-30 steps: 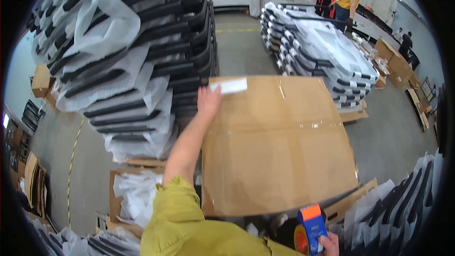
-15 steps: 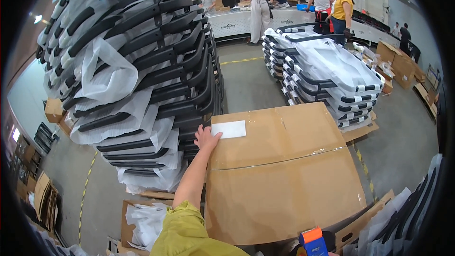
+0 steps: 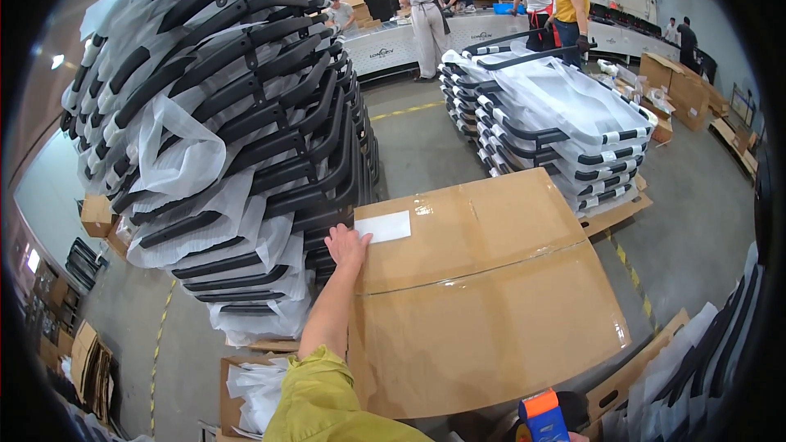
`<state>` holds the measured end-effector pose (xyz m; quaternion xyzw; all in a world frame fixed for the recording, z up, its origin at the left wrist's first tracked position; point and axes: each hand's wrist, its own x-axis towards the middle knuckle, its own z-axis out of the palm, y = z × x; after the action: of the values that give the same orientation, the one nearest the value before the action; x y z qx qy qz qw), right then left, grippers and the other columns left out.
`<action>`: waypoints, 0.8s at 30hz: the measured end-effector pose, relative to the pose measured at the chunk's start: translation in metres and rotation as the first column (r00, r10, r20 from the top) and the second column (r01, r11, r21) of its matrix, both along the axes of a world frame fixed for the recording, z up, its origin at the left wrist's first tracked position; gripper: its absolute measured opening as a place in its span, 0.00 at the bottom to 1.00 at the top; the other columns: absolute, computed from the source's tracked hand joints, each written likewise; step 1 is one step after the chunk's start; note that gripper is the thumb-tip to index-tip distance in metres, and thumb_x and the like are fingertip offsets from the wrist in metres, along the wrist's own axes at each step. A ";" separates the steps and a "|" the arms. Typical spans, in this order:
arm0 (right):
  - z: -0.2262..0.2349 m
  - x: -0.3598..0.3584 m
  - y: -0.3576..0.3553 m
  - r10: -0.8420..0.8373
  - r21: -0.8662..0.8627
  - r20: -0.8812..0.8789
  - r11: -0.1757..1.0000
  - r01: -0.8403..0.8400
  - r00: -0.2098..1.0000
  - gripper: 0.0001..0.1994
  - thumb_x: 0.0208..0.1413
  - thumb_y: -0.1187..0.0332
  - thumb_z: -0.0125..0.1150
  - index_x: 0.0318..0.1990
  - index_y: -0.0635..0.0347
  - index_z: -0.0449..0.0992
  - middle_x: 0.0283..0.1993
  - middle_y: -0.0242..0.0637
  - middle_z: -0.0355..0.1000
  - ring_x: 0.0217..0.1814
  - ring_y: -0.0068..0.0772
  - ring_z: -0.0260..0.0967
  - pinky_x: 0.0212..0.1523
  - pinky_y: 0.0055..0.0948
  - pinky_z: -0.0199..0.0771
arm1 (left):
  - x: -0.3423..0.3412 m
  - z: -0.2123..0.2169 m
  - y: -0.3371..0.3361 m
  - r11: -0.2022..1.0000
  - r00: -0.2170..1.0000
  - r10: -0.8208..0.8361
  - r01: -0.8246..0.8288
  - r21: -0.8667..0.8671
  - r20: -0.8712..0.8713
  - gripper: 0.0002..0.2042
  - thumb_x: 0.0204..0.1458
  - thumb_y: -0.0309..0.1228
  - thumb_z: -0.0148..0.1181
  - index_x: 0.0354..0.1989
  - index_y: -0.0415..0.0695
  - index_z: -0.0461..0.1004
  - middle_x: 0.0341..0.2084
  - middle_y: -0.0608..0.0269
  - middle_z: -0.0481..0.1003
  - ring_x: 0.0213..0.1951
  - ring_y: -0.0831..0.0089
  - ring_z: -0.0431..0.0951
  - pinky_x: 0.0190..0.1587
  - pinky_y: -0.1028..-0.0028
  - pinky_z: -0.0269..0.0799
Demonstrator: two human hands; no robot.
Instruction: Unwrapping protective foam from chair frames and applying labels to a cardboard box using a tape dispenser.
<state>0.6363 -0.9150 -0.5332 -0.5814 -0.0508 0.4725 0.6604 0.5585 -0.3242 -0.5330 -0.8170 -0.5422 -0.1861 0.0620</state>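
Note:
A large brown cardboard carton (image 3: 467, 336) lies flat in front of me, with clear tape along its middle seam. A blank-looking white label (image 3: 383, 227) is stuck near its far left corner. My left hand (image 3: 347, 247) rests open on the carton's left edge, its fingers apart and the thumb touching the label. Down at the lower edge, a blue and orange tape dispenser (image 3: 544, 421) stands just beyond the carton's near side. Only a sliver of my right hand (image 3: 578, 438) shows beside it, gripping it; most of that hand is cut off.
A tall stack of black frames (image 3: 262, 106) in white foam wrap rises close on the left. Beyond the carton stands a lower stack of wrapped frames (image 3: 565, 115). An open box (image 3: 254, 393) holds white foam sheets. More wrapped frames (image 3: 696, 360) lean at right; people work farther back.
The view has turned slightly, so the carton and stacks sit a little differently. My left hand stays at the carton's edge by the label, and the tape dispenser remains at the lower edge.

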 end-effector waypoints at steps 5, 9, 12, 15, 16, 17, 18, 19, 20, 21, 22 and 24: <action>-0.004 0.001 -0.005 -0.057 -0.008 0.003 0.998 0.057 0.998 0.13 0.45 0.66 0.55 0.34 0.67 0.70 0.27 0.29 0.69 0.25 0.17 0.62 0.27 0.17 0.61 | -0.007 -0.017 0.026 0.987 0.990 0.023 0.000 -0.163 0.141 0.14 0.40 0.44 0.57 0.30 0.49 0.76 0.35 0.61 0.70 0.39 0.61 0.70 0.40 0.63 0.66; -0.001 0.013 -0.019 0.048 -0.065 -0.004 0.997 -0.048 0.999 0.15 0.42 0.63 0.56 0.34 0.67 0.70 0.26 0.29 0.67 0.26 0.17 0.60 0.28 0.17 0.60 | -0.009 -0.015 0.031 0.983 0.978 0.035 0.003 -0.181 0.205 0.11 0.40 0.40 0.57 0.32 0.51 0.75 0.32 0.58 0.72 0.38 0.62 0.72 0.39 0.65 0.67; 0.000 0.024 -0.018 0.092 -0.100 -0.075 0.990 -0.100 0.993 0.14 0.43 0.63 0.56 0.32 0.66 0.70 0.25 0.28 0.66 0.25 0.17 0.59 0.27 0.17 0.59 | -0.011 -0.011 0.024 1.000 0.988 0.015 -0.014 -0.004 0.156 0.11 0.40 0.39 0.57 0.33 0.51 0.73 0.31 0.58 0.71 0.36 0.61 0.72 0.38 0.65 0.67; -0.005 0.029 -0.023 0.176 -0.136 -0.101 0.972 -0.189 0.979 0.14 0.43 0.62 0.56 0.32 0.66 0.70 0.25 0.29 0.66 0.25 0.17 0.59 0.28 0.18 0.59 | -0.011 -0.009 0.018 0.994 0.989 -0.030 0.014 0.111 0.142 0.11 0.40 0.38 0.57 0.33 0.50 0.72 0.29 0.59 0.71 0.34 0.60 0.72 0.35 0.64 0.67; -0.007 0.031 -0.023 0.206 -0.127 -0.058 0.969 -0.211 0.977 0.14 0.43 0.62 0.56 0.32 0.66 0.70 0.26 0.29 0.67 0.26 0.18 0.59 0.28 0.19 0.59 | -0.011 -0.006 0.013 0.981 0.975 -0.072 0.031 0.193 0.211 0.10 0.41 0.38 0.56 0.32 0.49 0.72 0.27 0.60 0.70 0.32 0.60 0.72 0.33 0.64 0.67; -0.007 0.034 -0.023 0.237 -0.121 -0.014 0.964 -0.237 0.971 0.15 0.43 0.62 0.56 0.32 0.66 0.70 0.26 0.30 0.67 0.26 0.18 0.60 0.29 0.19 0.59 | -0.008 0.004 0.001 0.973 0.963 -0.116 0.061 0.222 0.245 0.09 0.43 0.38 0.55 0.30 0.49 0.72 0.26 0.60 0.70 0.30 0.60 0.71 0.31 0.64 0.66; 0.000 0.038 -0.019 0.241 -0.138 0.054 0.963 -0.232 0.969 0.16 0.42 0.60 0.57 0.31 0.67 0.70 0.26 0.30 0.67 0.27 0.18 0.59 0.29 0.20 0.59 | -0.006 0.015 -0.009 0.950 0.929 -0.227 0.145 0.277 0.291 0.07 0.44 0.35 0.55 0.29 0.47 0.72 0.24 0.61 0.70 0.28 0.63 0.71 0.29 0.67 0.66; 0.001 0.042 -0.018 0.262 -0.142 0.049 0.957 -0.253 0.964 0.16 0.42 0.60 0.57 0.31 0.67 0.70 0.26 0.30 0.67 0.27 0.18 0.59 0.29 0.20 0.59 | -0.005 0.027 -0.021 0.917 0.884 -0.330 0.217 0.335 0.331 0.06 0.44 0.33 0.55 0.28 0.46 0.72 0.22 0.61 0.69 0.25 0.65 0.71 0.27 0.69 0.65; 0.003 0.043 -0.017 0.253 -0.128 0.021 0.960 -0.249 0.967 0.17 0.41 0.60 0.58 0.31 0.67 0.70 0.25 0.29 0.67 0.27 0.18 0.59 0.29 0.19 0.58 | 0.002 0.045 -0.042 0.873 0.805 -0.457 0.325 0.363 0.379 0.05 0.44 0.30 0.56 0.28 0.44 0.72 0.20 0.61 0.68 0.23 0.68 0.70 0.25 0.72 0.64; 0.004 0.041 -0.016 0.238 -0.119 -0.007 0.964 -0.238 0.971 0.17 0.40 0.59 0.59 0.31 0.67 0.70 0.25 0.29 0.66 0.27 0.17 0.59 0.29 0.19 0.58 | 0.011 0.068 -0.070 0.814 0.701 -0.573 0.426 0.395 0.424 0.04 0.43 0.27 0.57 0.27 0.42 0.72 0.17 0.61 0.67 0.20 0.71 0.69 0.23 0.75 0.63; 0.004 0.038 -0.017 0.219 -0.139 -0.009 0.966 -0.218 0.976 0.18 0.38 0.58 0.60 0.30 0.66 0.71 0.25 0.29 0.66 0.27 0.17 0.58 0.29 0.18 0.57 | 0.019 0.098 -0.110 0.744 0.633 -0.664 0.504 0.440 0.398 0.04 0.43 0.25 0.57 0.28 0.40 0.72 0.16 0.62 0.67 0.19 0.73 0.67 0.22 0.76 0.62; -0.002 0.032 -0.026 0.215 -0.145 -0.007 0.966 -0.214 0.976 0.19 0.39 0.59 0.60 0.32 0.67 0.70 0.26 0.30 0.67 0.27 0.18 0.59 0.29 0.18 0.59 | 0.023 0.163 -0.195 0.580 0.466 -0.815 0.656 0.483 0.345 0.06 0.40 0.22 0.58 0.30 0.37 0.73 0.15 0.61 0.68 0.18 0.75 0.67 0.20 0.76 0.61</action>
<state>0.6684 -0.9407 -0.5354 -0.6210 -0.0817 0.5413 0.5610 0.5812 -0.5189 -0.3702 -0.8654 -0.0924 -0.4885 -0.0627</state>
